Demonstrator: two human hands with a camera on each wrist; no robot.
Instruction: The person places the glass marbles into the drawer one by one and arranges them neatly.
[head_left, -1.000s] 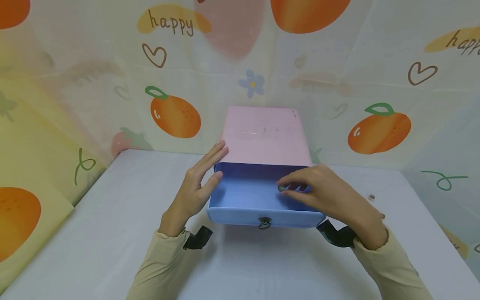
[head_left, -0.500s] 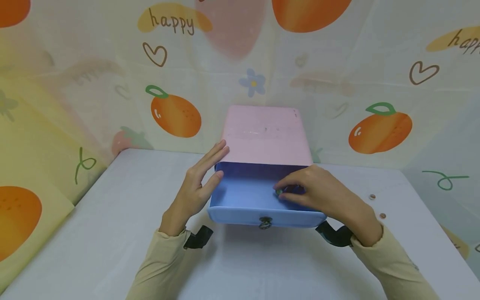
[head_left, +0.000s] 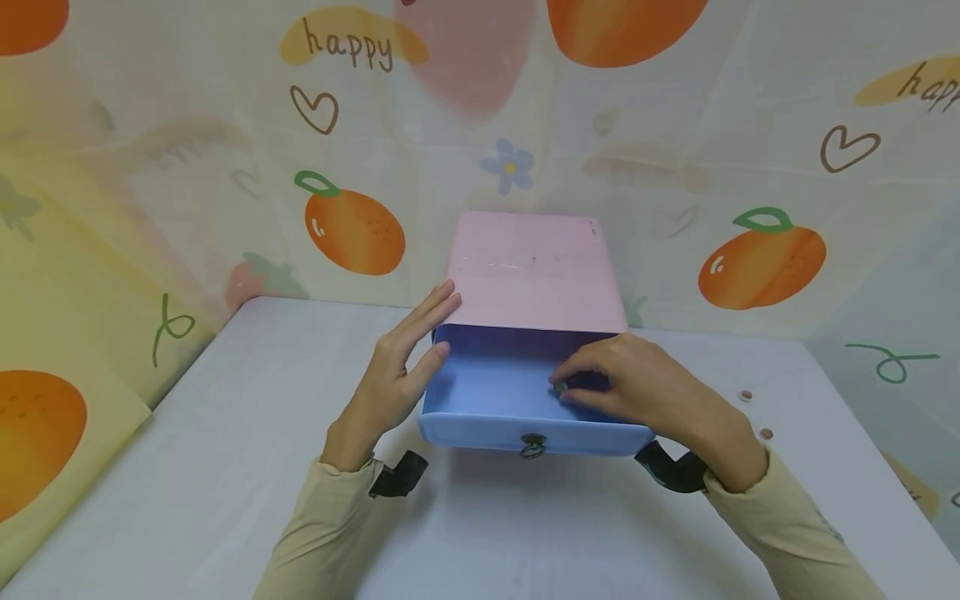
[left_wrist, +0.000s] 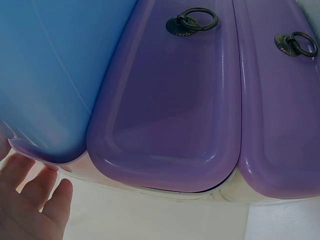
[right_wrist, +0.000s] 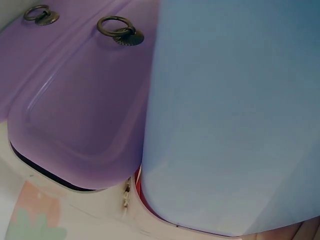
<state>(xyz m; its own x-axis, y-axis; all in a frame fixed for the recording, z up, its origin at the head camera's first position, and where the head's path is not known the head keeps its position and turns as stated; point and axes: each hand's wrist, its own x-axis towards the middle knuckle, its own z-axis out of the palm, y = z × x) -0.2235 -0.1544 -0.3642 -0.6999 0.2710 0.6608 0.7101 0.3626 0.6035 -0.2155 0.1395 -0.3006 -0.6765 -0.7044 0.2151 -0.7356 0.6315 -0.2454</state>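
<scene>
A drawer cabinet (head_left: pixel 536 267) with a pink top stands against the back, its blue top drawer (head_left: pixel 487 392) pulled out. My right hand (head_left: pixel 630 375) reaches into the drawer and pinches a small, dark greenish round piece (head_left: pixel 560 387) between thumb and fingertips, low over the drawer floor. Its exact kind is too small to tell. On the other side my left hand (head_left: pixel 393 367) lies with fingers extended against the cabinet's left edge; in the left wrist view its fingers (left_wrist: pixel 40 187) touch the rim beside the blue drawer.
Two purple drawers (left_wrist: pixel 175 90) with bronze ring pulls sit shut below the blue one. A bronze ring pull (head_left: pixel 532 446) hangs on the blue drawer's front. Two small brown round pieces (head_left: pixel 746 395) lie on the white table (head_left: pixel 525 533) to the right.
Inside the drawer, my right hand has shifted slightly left and down with the small piece. My left hand stays in place at the cabinet's edge.
</scene>
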